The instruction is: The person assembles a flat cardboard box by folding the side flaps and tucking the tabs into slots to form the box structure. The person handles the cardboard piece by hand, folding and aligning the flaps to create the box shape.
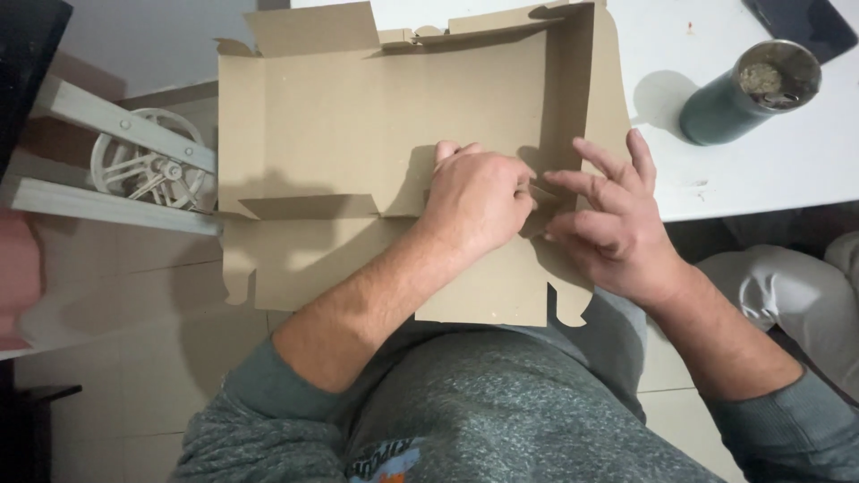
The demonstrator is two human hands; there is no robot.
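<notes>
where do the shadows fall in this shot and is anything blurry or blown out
Head view: the left hand and right hand throw soft shadows onto the brown cardboard box; the green tumbler casts a faint shadow to its left on the white table, which looks bright but not blown out. Focus is fairly sharp throughout; the left edge is dark.

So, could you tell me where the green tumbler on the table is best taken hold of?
Probably around the middle of the tumbler, coming from its right side. It stands open-topped on the white table with something inside, so a grip across the smooth round wall keeps it upright. The box and both hands lie to its left.
</notes>
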